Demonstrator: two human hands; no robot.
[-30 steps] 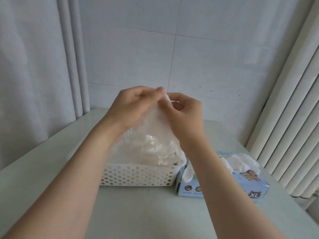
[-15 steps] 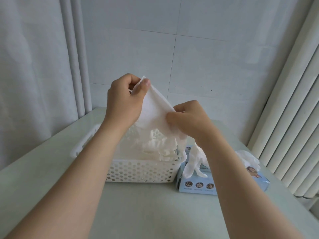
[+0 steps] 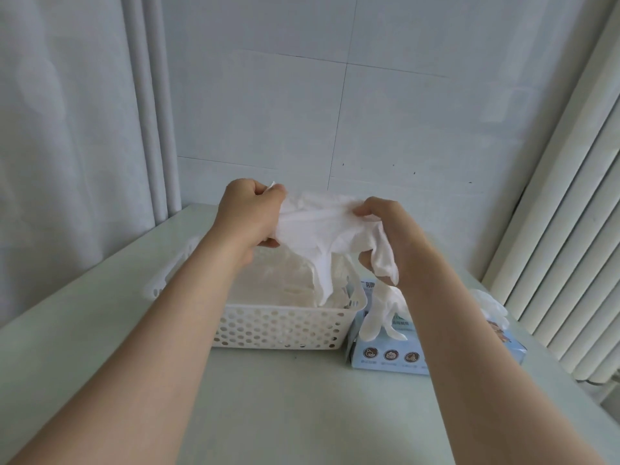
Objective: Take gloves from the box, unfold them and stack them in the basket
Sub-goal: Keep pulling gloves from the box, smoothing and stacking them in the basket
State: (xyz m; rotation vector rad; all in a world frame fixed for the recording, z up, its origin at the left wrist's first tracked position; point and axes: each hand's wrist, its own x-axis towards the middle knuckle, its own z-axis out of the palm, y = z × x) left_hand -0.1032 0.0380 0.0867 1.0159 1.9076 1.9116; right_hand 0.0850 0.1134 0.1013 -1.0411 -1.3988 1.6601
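The left hand (image 3: 250, 213) and right hand (image 3: 392, 229) pinch the glove (image 3: 322, 226) above the basket (image 3: 278, 325), where its dangling tips may fold under or catch the rim when lowered.

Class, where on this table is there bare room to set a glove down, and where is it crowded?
Bare: table in front of basket and box; also left of basket, toward curtain. Crowded: basket full of gloves, box close on its right.
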